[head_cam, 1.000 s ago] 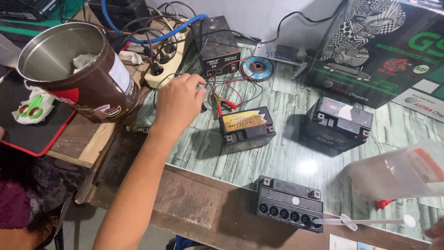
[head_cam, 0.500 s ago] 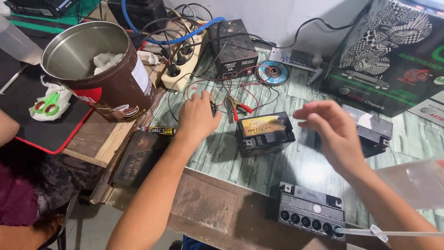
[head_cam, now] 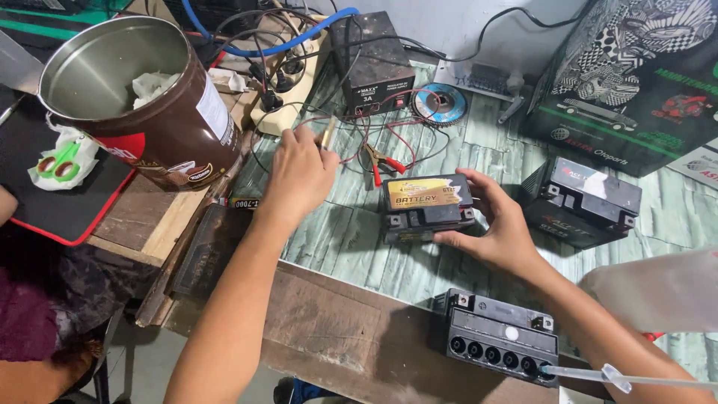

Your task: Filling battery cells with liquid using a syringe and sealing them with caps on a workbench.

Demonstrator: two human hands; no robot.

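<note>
My right hand (head_cam: 499, 228), in the air half a second ago, now grips the right end of the small battery (head_cam: 428, 206), fingers curled around it, so the battery is steadied on the table (head_cam: 351, 232). My left hand (head_cam: 299, 176), left of the battery and clear of it, pinches a thin clip (head_cam: 327, 132) beside the red and black wires (head_cam: 381, 142).
</note>
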